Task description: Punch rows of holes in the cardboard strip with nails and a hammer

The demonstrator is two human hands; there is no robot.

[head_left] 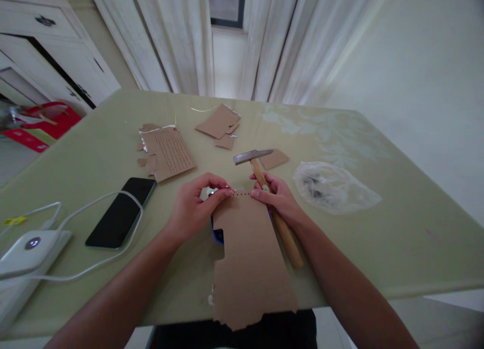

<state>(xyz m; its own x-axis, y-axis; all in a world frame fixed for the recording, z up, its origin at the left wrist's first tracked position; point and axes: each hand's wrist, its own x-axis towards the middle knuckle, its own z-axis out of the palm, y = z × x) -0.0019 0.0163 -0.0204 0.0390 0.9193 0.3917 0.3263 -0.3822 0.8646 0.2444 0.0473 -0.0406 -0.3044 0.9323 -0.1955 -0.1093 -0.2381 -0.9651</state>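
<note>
Brown torn cardboard sheet [251, 258]: left hand [192, 208] pinches small metal piece at 10 o'clock corner, right hand [278, 197] grips wooden-handled hammer [264, 187]; steady sheet flat on worktop [378, 238].

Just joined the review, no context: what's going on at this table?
A person holds a torn cardboard sheet flat on the green table. The left hand pinches something small at its top edge, by a row of punched holes. The right hand grips a wooden-handled hammer while steadying the same edge. Cardboard scraps, a phone and a plastic bag lie around.
</note>
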